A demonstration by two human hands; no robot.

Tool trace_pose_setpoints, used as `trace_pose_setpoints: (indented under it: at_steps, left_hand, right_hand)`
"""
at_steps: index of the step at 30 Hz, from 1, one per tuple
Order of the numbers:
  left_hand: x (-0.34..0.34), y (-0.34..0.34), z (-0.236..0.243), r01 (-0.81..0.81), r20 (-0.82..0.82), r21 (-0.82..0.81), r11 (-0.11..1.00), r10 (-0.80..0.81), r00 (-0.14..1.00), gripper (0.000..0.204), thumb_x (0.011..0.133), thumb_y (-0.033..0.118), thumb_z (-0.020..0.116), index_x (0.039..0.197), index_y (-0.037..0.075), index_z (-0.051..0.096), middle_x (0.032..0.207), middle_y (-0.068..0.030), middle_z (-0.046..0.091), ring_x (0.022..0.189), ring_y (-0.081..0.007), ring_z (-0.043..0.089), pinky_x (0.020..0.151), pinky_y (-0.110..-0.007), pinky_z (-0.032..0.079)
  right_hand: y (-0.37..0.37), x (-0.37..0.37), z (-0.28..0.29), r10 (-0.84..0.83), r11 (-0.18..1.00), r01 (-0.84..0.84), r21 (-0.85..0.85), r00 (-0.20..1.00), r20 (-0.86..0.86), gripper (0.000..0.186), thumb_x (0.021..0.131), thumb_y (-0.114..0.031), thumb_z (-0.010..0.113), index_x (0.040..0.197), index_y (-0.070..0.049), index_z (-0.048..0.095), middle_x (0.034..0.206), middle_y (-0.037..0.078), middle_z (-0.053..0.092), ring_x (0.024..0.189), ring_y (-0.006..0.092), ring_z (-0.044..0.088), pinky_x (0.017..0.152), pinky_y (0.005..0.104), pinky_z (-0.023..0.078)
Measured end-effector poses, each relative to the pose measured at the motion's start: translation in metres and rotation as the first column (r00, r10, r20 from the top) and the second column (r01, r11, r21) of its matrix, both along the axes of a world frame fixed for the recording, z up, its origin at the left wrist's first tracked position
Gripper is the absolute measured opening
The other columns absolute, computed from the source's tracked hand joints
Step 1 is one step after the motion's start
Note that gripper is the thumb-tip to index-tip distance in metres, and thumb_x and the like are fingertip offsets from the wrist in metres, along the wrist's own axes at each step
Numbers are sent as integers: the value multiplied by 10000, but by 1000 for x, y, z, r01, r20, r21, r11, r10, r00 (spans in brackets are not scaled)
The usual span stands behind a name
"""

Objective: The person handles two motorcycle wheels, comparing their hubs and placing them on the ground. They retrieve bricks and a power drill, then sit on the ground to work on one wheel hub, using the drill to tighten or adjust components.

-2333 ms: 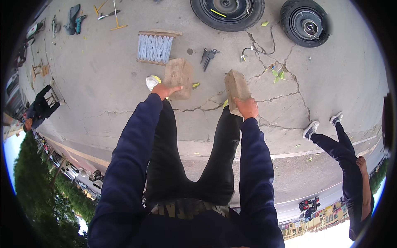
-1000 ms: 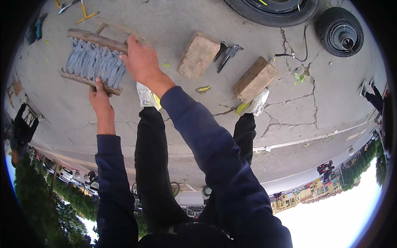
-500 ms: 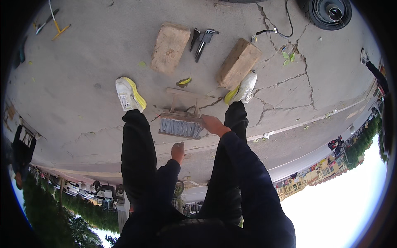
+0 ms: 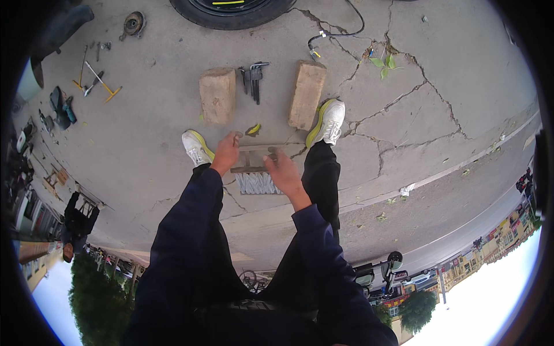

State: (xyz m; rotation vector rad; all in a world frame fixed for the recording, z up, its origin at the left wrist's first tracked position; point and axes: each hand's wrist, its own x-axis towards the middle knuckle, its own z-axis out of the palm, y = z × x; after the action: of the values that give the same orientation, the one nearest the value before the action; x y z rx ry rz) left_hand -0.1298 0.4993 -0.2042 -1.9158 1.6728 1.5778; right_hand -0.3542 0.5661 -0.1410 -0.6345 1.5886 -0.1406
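Pavement (image 4: 138, 144) bears a stool (image 4: 255, 184), seemingly placed for reach, by the fingers of left hand (image 4: 227, 153) and right hand (image 4: 284, 175), closure unclear.

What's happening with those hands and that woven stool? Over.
Left hand by stool, right hand over it; grip unclear. Stool between legs. Two blocks ahead, apart from it.

- Centre: I see a stool (image 4: 257, 184) between the legs (image 4: 322, 193), in the way.
- Upper centre: hex keys (image 4: 255, 82) partly fill the gap between blocks (image 4: 217, 96).
- Centre left: bare pavement (image 4: 133, 144), passable.
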Motion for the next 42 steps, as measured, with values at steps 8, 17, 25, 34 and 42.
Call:
trace_pose_setpoints:
  at_steps: [8,17,25,34,42]
  left_hand:
    - [-66,-152,-68,466,404,-127,875,-384,831,381,969,292,659,1220,12,597,888,-236,717,849,-461,688,758,-534,560]
    - [-93,-231,-156,800,269,-96,592,-758,593,440,869,450,770,1040,47,728,929,-179,730,920,-370,709,807,-478,554]
    - [-90,-288,-75,669,121,-90,738,-659,743,366,909,364,722,888,-2,719,863,-238,705,892,-435,682,804,-506,523]
    - [96,-331,-36,-72,191,65,995,58,980,363,969,311,694,926,-50,684,775,-33,658,705,-187,618,684,-416,532]
    - [304,-256,-127,467,838,-97,879,-181,514,416,894,356,769,940,-37,638,781,-195,680,768,-403,683,695,-516,544]
  right_hand:
    - [-183,-127,-50,-369,884,280,-375,910,-190,760,945,-443,706,1424,92,459,1232,301,661,1124,420,668,961,451,523]
    - [-396,-292,-144,-543,639,-344,-688,431,-721,784,909,-397,742,1431,96,427,1415,297,511,1341,461,487,1088,493,442]
    - [-559,-447,-70,223,730,-655,194,-40,-974,358,890,-184,678,1194,6,697,1217,186,707,1155,354,675,945,475,545]
    - [-602,-467,-103,405,752,-623,214,181,-896,383,771,-195,683,1127,-85,776,1107,165,760,1007,347,745,854,421,578]
    - [-533,-423,-84,229,821,-565,82,195,-954,409,905,-363,669,1203,-90,733,1241,195,715,1153,369,688,953,473,552]
